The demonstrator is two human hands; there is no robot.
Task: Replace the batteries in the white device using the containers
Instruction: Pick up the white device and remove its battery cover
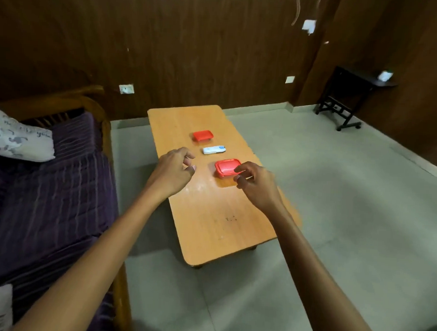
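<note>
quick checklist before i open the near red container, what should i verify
1. Near red container lid on: ok, closed.
2. Right hand at its near right edge: ok; actual grip cannot tell.
3. Left hand free to steady it: ok, empty, beside it, over the table.
4. White device within reach: ok, lying between both containers.
5. Far red container lid on: ok, closed.
6. Batteries inside: cannot tell.

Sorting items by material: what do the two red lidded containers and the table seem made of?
Near red lidded container and far red lidded container: probably plastic, with uniform colour and moulded rounded rims. Orange-brown wooden table: wood or wood-look laminate, with faint grain and a slight sheen.
</note>
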